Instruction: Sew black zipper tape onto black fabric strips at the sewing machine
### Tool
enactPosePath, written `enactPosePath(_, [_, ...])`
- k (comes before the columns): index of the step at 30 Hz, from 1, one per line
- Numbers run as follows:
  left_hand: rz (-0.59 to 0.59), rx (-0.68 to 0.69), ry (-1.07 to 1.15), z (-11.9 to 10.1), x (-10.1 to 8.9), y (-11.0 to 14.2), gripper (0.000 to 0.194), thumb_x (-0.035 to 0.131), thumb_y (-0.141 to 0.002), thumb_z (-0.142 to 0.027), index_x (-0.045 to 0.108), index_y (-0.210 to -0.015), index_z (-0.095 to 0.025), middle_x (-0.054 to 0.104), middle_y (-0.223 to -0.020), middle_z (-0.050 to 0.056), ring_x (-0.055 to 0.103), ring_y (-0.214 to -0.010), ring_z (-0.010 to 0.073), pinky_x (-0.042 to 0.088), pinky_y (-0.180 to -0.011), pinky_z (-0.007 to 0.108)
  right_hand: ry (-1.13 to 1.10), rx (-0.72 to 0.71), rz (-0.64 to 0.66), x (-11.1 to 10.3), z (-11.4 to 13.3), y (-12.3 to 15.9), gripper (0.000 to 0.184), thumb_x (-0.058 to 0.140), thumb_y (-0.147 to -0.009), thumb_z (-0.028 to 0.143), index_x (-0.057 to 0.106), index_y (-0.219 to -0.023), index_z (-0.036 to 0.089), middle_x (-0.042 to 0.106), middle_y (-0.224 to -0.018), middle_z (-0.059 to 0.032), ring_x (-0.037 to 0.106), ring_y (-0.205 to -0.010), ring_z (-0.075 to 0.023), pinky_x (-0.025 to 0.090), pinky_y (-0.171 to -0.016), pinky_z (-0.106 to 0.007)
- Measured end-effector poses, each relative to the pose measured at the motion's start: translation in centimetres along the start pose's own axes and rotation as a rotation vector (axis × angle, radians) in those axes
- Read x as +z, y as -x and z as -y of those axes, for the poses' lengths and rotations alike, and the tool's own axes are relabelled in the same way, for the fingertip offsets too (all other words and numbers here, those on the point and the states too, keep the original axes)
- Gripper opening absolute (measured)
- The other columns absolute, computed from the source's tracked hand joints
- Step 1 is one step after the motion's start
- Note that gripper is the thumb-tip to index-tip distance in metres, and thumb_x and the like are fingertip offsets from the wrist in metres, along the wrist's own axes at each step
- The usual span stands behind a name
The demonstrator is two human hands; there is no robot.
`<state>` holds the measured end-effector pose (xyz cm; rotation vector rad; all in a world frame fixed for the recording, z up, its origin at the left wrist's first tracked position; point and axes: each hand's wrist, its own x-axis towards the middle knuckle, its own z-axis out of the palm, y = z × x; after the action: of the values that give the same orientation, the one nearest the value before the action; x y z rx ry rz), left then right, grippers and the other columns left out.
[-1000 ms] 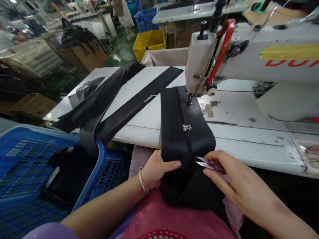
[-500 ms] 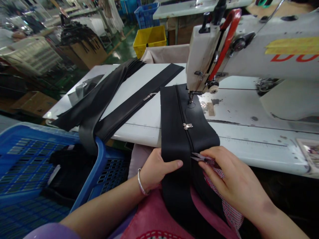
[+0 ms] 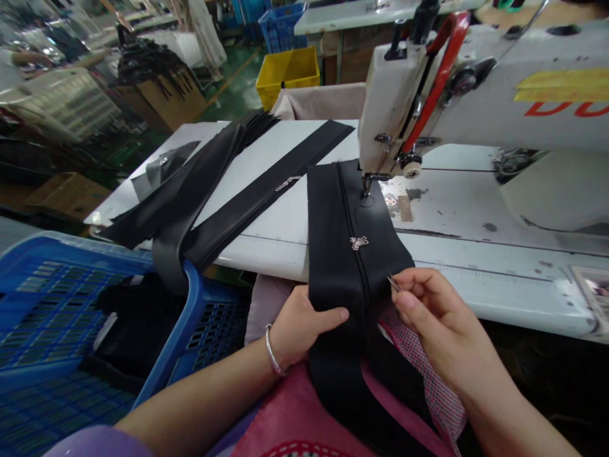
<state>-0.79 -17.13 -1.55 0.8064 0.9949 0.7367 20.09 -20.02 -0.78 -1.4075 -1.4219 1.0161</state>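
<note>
In the head view, the black zippered strip (image 3: 332,247) lies partly under the sewing machine (image 3: 387,114). On the near side of this machine, the left hand (image 3: 304,324) grasps the strip, and the right hand (image 3: 435,324) pinches the metal snips (image 3: 393,284) beside the strip. Left of the machine stands the blue basket (image 3: 175,339).

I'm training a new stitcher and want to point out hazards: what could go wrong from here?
The pointed metal tool in the right hand is close to the black zippered strip; a slip might scratch it.

The strip hangs over the edge of the white tabletop, so its weight could pull it askew if the left hand loosens.

What looks like a thread loop lies near the presser foot and might snag.
</note>
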Motion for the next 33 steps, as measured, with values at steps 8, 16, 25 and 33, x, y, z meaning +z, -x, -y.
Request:
enactPosePath(8, [0.002,0.011,0.041,-0.4,0.3,0.2,0.036,0.078,-0.070,-0.019,0.069,-0.104,-0.013,0.070,-0.107,0.010,0.067,-0.088,0.0202,0.050,-0.089,0.036,0.463,-0.263,0.115,-0.7,0.2,0.2,0.020,0.058,-0.089,0.027,0.053,-0.108,0.024,0.057,-0.100,-0.0017,0.056,-0.090,-0.0157,0.045,-0.080,-0.030])
enactPosePath(16, [0.010,0.022,0.024,-0.3,0.3,0.2,0.037,0.078,-0.071,-0.020,0.068,-0.105,-0.012,0.069,-0.108,0.011,0.066,-0.091,0.0212,0.050,-0.090,0.037,0.528,-0.279,0.122,-0.5,0.3,0.4,0.020,0.057,-0.090,0.028,0.052,-0.109,0.024,0.057,-0.100,-0.0015,0.056,-0.092,-0.0161,0.045,-0.081,-0.032])
enactPosePath(25, [0.018,0.028,0.006,-0.2,0.2,0.1,0.036,0.077,-0.071,-0.020,0.068,-0.105,-0.012,0.070,-0.104,0.010,0.066,-0.090,0.0205,0.050,-0.090,0.036,0.469,-0.275,0.079,0.0,0.5,0.4,0.012,0.051,-0.093,0.027,0.054,-0.105,0.025,0.060,-0.096,-0.0003,0.058,-0.087,-0.0144,0.045,-0.077,-0.029])
enactPosePath(33, [0.016,0.079,-0.145,-0.4,0.2,0.1,0.033,0.075,-0.075,-0.024,0.068,-0.105,-0.013,0.070,-0.108,0.009,0.065,-0.094,0.0224,0.048,-0.093,0.038,0.413,-0.010,-0.021,0.9,1.0,0.6,0.029,0.070,-0.077,0.042,0.054,-0.093,0.025,0.058,-0.082,0.0027,0.057,-0.070,-0.0141,0.045,-0.063,-0.027])
